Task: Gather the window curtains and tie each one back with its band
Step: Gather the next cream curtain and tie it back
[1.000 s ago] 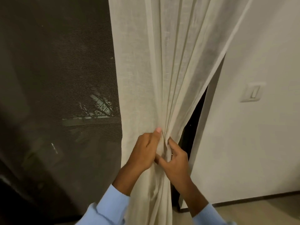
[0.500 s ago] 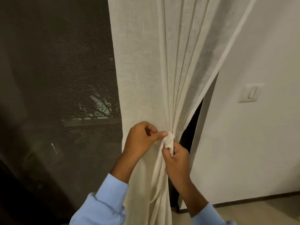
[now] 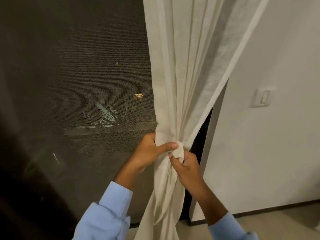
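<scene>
A cream sheer curtain (image 3: 187, 66) hangs from the top of the view and is bunched into a narrow waist at mid height. My left hand (image 3: 149, 151) wraps around that bunch from the left, thumb laid across its front. My right hand (image 3: 187, 165) grips a wad of matching cream fabric (image 3: 179, 151) at the waist, just right of the thumb; whether this wad is the band or a curtain fold cannot be told. Below the hands the curtain falls loose to the floor.
A dark mesh window screen (image 3: 78, 101) fills the left side. A white wall (image 3: 277, 153) stands to the right with a light switch (image 3: 262, 98). A dark frame strip (image 3: 200, 153) shows behind the curtain's edge. Pale floor (image 3: 277, 222) runs along the bottom right.
The curtain has been gathered tighter. My left hand went from pinching at the front to wrapping around the bunch, and my right hand now grips the cream wad more firmly.
</scene>
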The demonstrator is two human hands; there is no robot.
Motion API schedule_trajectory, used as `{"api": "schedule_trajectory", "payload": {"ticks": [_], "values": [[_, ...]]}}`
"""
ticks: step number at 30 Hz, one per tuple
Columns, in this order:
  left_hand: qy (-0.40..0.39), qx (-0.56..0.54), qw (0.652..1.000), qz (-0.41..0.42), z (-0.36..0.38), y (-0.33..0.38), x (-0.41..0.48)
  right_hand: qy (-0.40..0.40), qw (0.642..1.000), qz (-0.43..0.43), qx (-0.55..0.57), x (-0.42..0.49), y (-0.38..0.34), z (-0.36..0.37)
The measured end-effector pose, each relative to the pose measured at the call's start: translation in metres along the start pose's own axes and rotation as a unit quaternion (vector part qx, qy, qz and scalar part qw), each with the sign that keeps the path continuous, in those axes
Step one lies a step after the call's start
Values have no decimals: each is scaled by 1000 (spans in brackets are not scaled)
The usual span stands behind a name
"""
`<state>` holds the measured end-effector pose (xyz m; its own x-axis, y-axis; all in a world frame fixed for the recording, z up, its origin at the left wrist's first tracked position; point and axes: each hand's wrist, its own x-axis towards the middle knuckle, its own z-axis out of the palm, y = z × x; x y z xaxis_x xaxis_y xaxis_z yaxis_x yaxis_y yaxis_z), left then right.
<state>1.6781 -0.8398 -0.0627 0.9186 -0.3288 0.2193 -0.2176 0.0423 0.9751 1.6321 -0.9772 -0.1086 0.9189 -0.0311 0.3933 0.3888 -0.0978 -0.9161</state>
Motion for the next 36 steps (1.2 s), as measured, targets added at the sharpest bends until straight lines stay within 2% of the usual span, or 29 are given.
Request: {"api": "schedule_trajectory", "payload": {"ticks": [3,5,9,10,14,19,23,28,32,34,36], "values": [[25,21,999,14,4,0,-1,-12,1000,-10,-17,0,-3,-3],[62,83,994,41,9,2,-3,2,999,-10,-30,-1,-2,-4],[232,247,934,115,21,10,-7,72,995,-19,-71,2,4,-6],[247,271,920,135,26,13,-9,79,993,-25,-83,3,4,-7],[190,328,918,115,43,35,-5,68,984,-42,-161,3,5,-6],[147,463,873,32,45,58,28,64,977,-49,-200,3,3,-1],[106,511,853,-1,42,54,40,63,971,-56,-224,5,1,-2],[81,445,891,-44,33,53,44,64,969,-107,-213,4,-3,-11],[84,403,909,-64,23,54,46,129,978,-70,-149,1,-2,-16],[82,397,912,-65,21,54,46,102,982,-58,-145,3,-6,-18],[79,399,911,-66,21,53,47,48,993,-8,-108,7,-13,-23]]}}
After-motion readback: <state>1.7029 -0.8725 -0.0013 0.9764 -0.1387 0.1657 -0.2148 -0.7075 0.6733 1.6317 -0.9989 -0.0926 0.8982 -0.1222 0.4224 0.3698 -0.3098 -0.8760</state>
